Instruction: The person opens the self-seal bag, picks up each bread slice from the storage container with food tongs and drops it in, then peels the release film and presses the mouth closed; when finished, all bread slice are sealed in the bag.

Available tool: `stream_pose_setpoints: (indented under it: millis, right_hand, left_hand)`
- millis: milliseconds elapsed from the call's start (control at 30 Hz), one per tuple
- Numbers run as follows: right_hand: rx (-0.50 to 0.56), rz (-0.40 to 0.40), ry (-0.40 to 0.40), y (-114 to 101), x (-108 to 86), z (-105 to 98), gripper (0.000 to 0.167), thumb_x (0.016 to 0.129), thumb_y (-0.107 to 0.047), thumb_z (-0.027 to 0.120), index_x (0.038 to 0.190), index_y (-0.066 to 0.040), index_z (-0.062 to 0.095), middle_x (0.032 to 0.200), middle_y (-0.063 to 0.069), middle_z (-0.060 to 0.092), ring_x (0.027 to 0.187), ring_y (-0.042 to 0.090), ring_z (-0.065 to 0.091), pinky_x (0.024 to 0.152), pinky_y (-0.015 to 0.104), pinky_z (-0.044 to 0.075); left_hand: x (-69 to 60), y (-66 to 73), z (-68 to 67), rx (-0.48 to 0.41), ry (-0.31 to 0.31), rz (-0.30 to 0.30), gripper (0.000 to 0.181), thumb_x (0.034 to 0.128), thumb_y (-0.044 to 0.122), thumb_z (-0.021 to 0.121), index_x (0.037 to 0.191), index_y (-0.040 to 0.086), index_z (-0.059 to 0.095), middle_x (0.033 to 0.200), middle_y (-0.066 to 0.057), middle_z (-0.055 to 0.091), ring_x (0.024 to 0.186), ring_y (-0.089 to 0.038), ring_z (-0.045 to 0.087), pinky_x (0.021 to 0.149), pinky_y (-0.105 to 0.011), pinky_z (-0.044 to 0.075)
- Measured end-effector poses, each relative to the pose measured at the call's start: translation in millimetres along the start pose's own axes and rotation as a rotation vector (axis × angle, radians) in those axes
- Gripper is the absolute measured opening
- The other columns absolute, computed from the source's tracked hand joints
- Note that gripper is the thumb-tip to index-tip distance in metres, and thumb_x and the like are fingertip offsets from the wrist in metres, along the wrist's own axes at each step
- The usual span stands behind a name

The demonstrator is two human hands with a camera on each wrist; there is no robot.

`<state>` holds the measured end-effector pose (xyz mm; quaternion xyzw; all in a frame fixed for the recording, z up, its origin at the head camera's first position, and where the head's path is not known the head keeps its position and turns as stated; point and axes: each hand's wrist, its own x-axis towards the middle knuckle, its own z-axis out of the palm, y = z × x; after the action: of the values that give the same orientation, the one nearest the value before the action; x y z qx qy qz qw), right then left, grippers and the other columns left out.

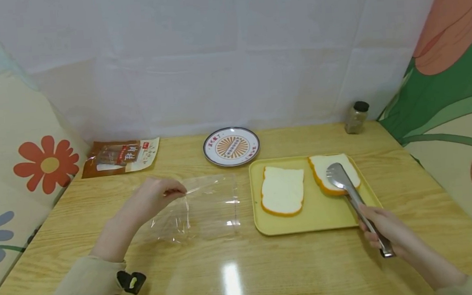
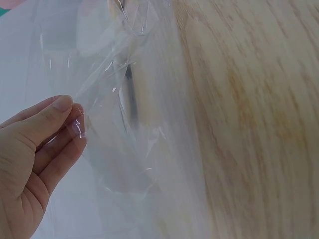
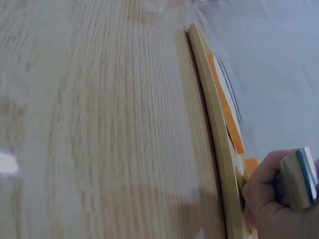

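tongs (image 1: 356,197) seem to have one tip hidden under the right bread slice (image 1: 346,164)

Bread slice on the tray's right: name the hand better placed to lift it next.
Likely the right hand: it grips tongs that reach that slice; the left hand pinches clear plastic.

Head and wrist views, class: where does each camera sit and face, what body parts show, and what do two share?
Head: on the head, facing forward and down at the table; left hand, right hand and forearms show.
Left wrist: on that wrist, facing the left hand, which pinches clear plastic.
Right wrist: on that wrist, looking along the tray; the right hand grips tongs.
Shared by head and right wrist: tray, tongs.
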<state>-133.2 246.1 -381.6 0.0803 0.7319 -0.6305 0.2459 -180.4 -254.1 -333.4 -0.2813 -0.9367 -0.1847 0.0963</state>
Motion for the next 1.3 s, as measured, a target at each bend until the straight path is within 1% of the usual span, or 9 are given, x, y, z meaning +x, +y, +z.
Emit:
stream_pose_setpoints:
  millis: [233, 367, 467, 600, 733, 900, 1000, 1133, 1300]
  right_hand:
    - [0.002, -0.008, 0.018, -0.5, 2.1, 3.1, 0.034, 0.104, -0.034, 0.028, 0.096, -0.004, 0.041, 0.071, -0.006, 0.047, 0.046, -0.001, 0.037, 0.038, 0.012, 0.035]
    - [-0.007, -0.01, 0.022, 0.3, 3.2, 3.9, 0.034, 0.104, -0.034, 0.027, 0.095, -0.004, 0.042, 0.071, -0.006, 0.046, 0.046, -0.001, 0.037, 0.037, 0.012, 0.035]
    - [-0.008, -0.011, 0.027, 0.6, 2.9, 4.5, 0.034, 0.104, -0.034, 0.028, 0.095, -0.005, 0.042, 0.071, -0.006, 0.046, 0.046, 0.0, 0.037, 0.037, 0.013, 0.035]
    - [-0.003, -0.019, 0.036, 1.0, 1.7, 4.7, 0.035, 0.104, -0.036, 0.029, 0.094, -0.005, 0.042, 0.07, -0.006, 0.046, 0.045, 0.0, 0.037, 0.037, 0.012, 0.034]
    - [-0.007, -0.033, 0.044, 2.5, 0.8, 3.9, 0.035, 0.103, -0.036, 0.03, 0.092, -0.005, 0.042, 0.068, -0.007, 0.046, 0.044, 0.0, 0.036, 0.036, 0.013, 0.034]
    - [-0.036, -0.06, 0.043, 4.8, -0.5, 2.2, 0.034, 0.103, -0.034, 0.031, 0.09, -0.006, 0.043, 0.069, -0.006, 0.046, 0.044, 0.0, 0.037, 0.036, 0.014, 0.035]
    - [-0.062, -0.078, 0.033, 5.6, -1.1, 0.3, 0.033, 0.103, -0.034, 0.032, 0.092, -0.005, 0.043, 0.071, -0.006, 0.047, 0.045, 0.0, 0.038, 0.038, 0.014, 0.036]
    - [-0.077, -0.091, 0.024, 4.6, -3.1, -2.9, 0.032, 0.103, -0.035, 0.034, 0.095, -0.006, 0.044, 0.072, -0.006, 0.047, 0.046, 0.001, 0.039, 0.039, 0.014, 0.037]
    - [-0.116, -0.107, 0.021, -0.1, -8.5, -6.3, 0.036, 0.101, -0.039, 0.039, 0.091, -0.006, 0.048, 0.067, -0.007, 0.05, 0.043, 0.002, 0.039, 0.035, 0.015, 0.036]
  left_hand:
    - [0.1, -0.2, 1.3, 0.003, -0.005, -0.007, 0.01, 0.0809, 0.0, 0.069, 0.089, 0.003, 0.072, 0.084, -0.005, 0.073, 0.074, -0.015, 0.067, 0.064, -0.027, 0.057]
    - [0.2, -2.0, 2.7, -0.008, 0.002, 0.004, 0.008, 0.0807, 0.0, 0.07, 0.088, 0.003, 0.072, 0.082, -0.004, 0.072, 0.072, -0.014, 0.066, 0.063, -0.025, 0.057]
    - [0.3, -2.2, 2.9, -0.01, 0.003, 0.003, 0.007, 0.0804, 0.001, 0.07, 0.086, 0.005, 0.072, 0.081, -0.003, 0.072, 0.071, -0.012, 0.066, 0.062, -0.025, 0.056]
    - [0.3, -0.8, 2.4, -0.004, -0.007, -0.014, 0.007, 0.0807, 0.002, 0.07, 0.087, 0.005, 0.072, 0.081, -0.003, 0.072, 0.07, -0.012, 0.066, 0.062, -0.025, 0.056]
    - [0.7, -0.4, 2.6, -0.003, -0.006, -0.01, 0.007, 0.0807, 0.002, 0.07, 0.087, 0.004, 0.072, 0.081, -0.003, 0.072, 0.07, -0.012, 0.066, 0.061, -0.024, 0.056]
    - [0.9, -1.5, 3.0, -0.005, 0.009, 0.009, 0.007, 0.0798, 0.001, 0.071, 0.086, 0.003, 0.072, 0.079, -0.004, 0.072, 0.069, -0.012, 0.066, 0.061, -0.024, 0.056]
    - [0.6, -2.3, 3.0, -0.003, 0.016, 0.019, 0.007, 0.0793, 0.0, 0.071, 0.086, 0.003, 0.072, 0.079, -0.004, 0.072, 0.068, -0.013, 0.066, 0.06, -0.024, 0.056]
    - [0.5, -2.9, 2.7, -0.002, 0.017, 0.019, 0.007, 0.0792, 0.0, 0.071, 0.085, 0.003, 0.072, 0.079, -0.004, 0.072, 0.068, -0.012, 0.065, 0.06, -0.024, 0.056]
    - [0.2, -3.3, 1.6, -0.011, 0.014, 0.017, 0.007, 0.0796, 0.0, 0.071, 0.085, 0.004, 0.072, 0.079, -0.004, 0.072, 0.069, -0.012, 0.065, 0.06, -0.024, 0.055]
